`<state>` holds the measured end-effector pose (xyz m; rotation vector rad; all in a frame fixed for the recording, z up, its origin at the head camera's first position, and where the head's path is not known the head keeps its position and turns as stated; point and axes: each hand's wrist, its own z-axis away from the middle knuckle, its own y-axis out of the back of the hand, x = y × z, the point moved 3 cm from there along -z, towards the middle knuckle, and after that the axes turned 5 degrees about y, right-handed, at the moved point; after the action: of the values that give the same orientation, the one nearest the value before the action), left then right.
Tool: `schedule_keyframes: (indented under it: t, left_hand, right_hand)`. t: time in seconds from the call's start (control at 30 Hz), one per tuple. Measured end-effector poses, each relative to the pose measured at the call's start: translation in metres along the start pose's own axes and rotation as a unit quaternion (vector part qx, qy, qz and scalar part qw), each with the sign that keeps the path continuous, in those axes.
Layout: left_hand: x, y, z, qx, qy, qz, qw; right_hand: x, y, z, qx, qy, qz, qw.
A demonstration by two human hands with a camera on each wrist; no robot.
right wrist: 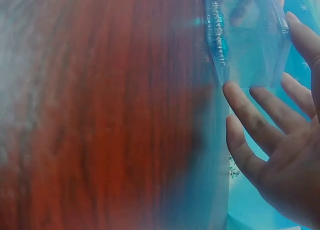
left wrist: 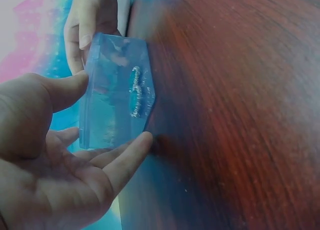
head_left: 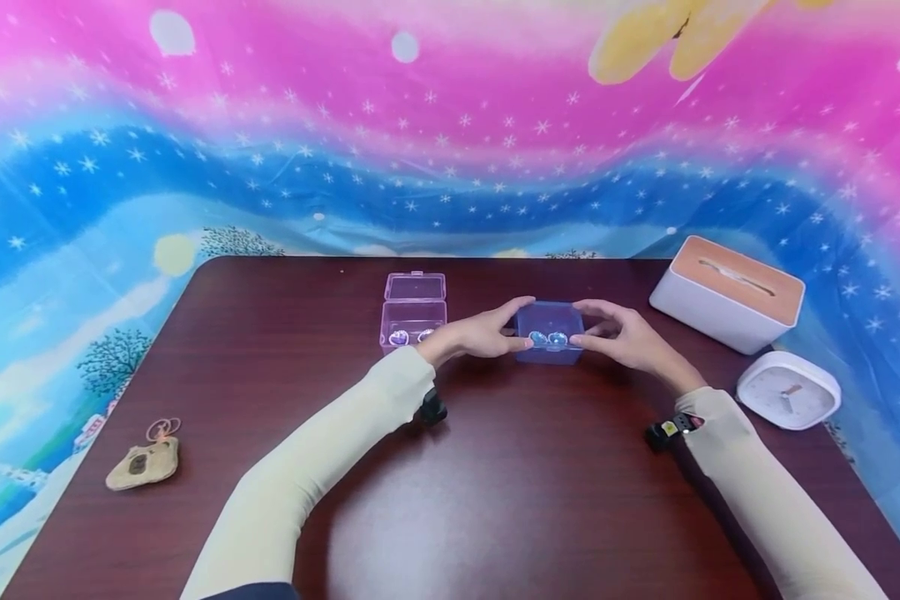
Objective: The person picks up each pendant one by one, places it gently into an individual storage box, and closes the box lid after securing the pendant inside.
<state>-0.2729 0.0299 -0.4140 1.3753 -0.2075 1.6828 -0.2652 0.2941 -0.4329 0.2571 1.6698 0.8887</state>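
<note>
A translucent blue plastic box [head_left: 549, 315] is between my two hands, its lid apparently down. Inside it, near the front, lie two sparkling blue gem-like pieces [head_left: 547, 338]. My left hand [head_left: 487, 333] grips the box's left side, thumb at the front edge and fingers toward the back. On the opposite side my right hand [head_left: 630, 337] holds it the same way. Both wrist views show thumb and fingertips at the walls of the blue box [left wrist: 117, 90], [right wrist: 252, 45]. Whether its base touches the table cannot be told.
Left of the blue box stands a pink plastic box [head_left: 414, 315], lid up, with purple gem-like pieces [head_left: 398, 337] inside. A white tissue box [head_left: 720, 304] and a white clock [head_left: 789, 390] stand at the right. A beige keychain pouch [head_left: 146, 465] lies at the left of the dark table [head_left: 480, 500].
</note>
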Motion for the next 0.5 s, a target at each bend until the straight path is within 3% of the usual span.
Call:
schedule_keyframes:
  t: [0.3, 0.4, 0.5]
  left_hand:
    - [-0.001, 0.001, 0.003, 0.005, -0.006, 0.005, 1.0]
    - [-0.001, 0.004, 0.007, 0.015, -0.012, 0.003, 0.9998]
    - [0.002, 0.011, 0.017, 0.049, -0.036, 0.015, 0.9981]
  right_hand:
    - [-0.007, 0.005, -0.003, 0.0, 0.011, -0.003, 0.9999]
    - [-0.015, 0.011, -0.003, 0.037, 0.017, -0.012, 0.9991]
    - [-0.031, 0.018, -0.001, 0.092, 0.016, -0.027, 0.9952]
